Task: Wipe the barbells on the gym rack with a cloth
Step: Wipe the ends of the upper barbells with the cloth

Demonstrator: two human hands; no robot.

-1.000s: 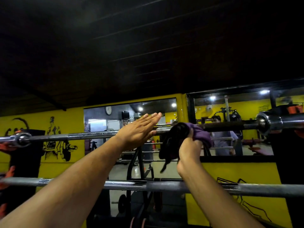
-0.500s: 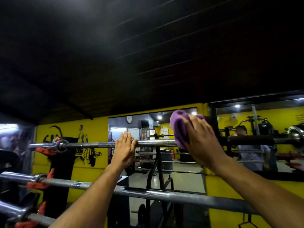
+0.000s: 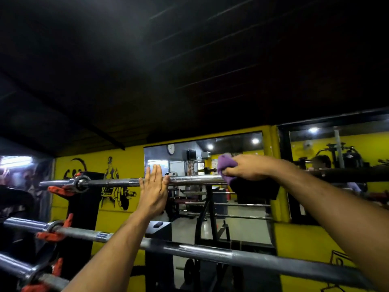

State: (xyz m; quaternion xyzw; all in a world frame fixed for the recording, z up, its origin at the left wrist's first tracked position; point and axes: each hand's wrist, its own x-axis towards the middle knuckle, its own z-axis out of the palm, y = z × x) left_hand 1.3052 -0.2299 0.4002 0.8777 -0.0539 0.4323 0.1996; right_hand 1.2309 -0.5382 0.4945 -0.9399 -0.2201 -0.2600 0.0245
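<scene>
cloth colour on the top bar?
Purple, the cloth gripped in the right hand; seen in the head view.

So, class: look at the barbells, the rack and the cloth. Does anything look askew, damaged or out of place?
Nothing stands out. The top barbell lies level on the rack. The left hand rests flat against it, and the right hand presses the purple cloth onto it.

Top barbell [image 3: 193, 179]: chrome, level on the rack [image 3: 83, 209], collar at its left end.
Cloth [image 3: 225, 165]: purple, bunched, pressed on the top barbell's shaft.
Middle barbell [image 3: 210, 252]: grey, slanting down rightward.
</scene>
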